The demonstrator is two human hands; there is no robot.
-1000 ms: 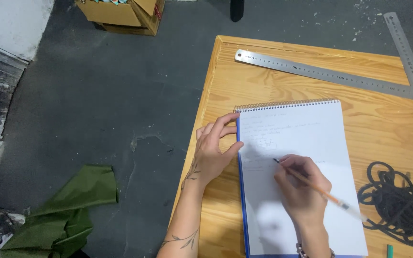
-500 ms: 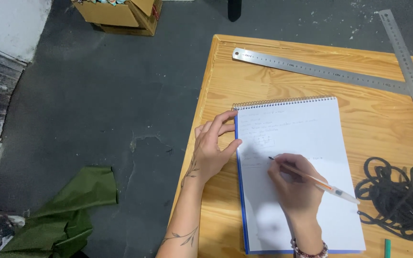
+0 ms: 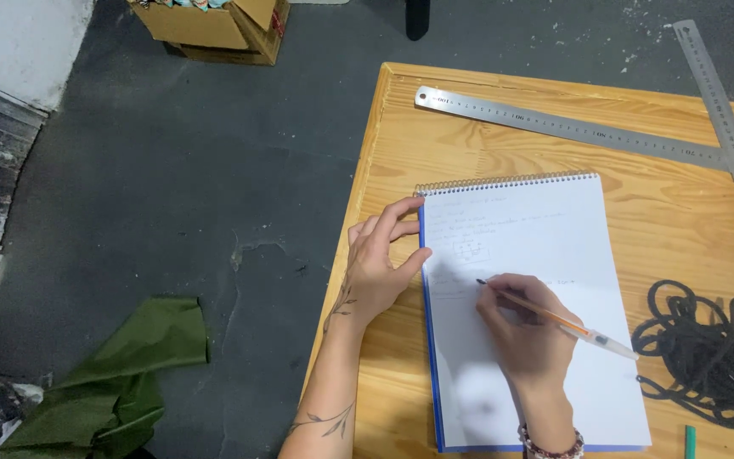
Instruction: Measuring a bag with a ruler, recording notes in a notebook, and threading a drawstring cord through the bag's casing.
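The right hand (image 3: 527, 331) has its grip clamped on a pen (image 3: 558, 319), the tip resting on the white page of a spiral notebook (image 3: 528, 255) that lies on the wooden tabletop (image 3: 639, 195), close to its left edge. The left hand (image 3: 377, 268) lies flat with fingers loosely spread, holding nothing, its thumb and fingertips touching the notebook's blue left border and the palm on the bare wood just beside the drop to the floor (image 3: 214, 187). As a judgement, the main risk is the notebook sliding: it sits near the table edge, and if the left hand lifts while the pen presses, the page could shift and the line go crooked, or the pad could creep toward the edge. The heel of the writing hand rests on the paper below the lines already written, so fresh ink could smear if the hand drags back over it. A tangle of black cord (image 3: 707, 348) lies near the notebook's right side; a sweep of the forearm could catch it. Two steel rulers (image 3: 571, 127) lie well apart at the far side. The only container in view is a cardboard box (image 3: 214, 25) on the floor at the top of the frame, open, with something colourful inside that is too small to identify. A crumpled green cloth (image 3: 121, 374) lies on the floor.
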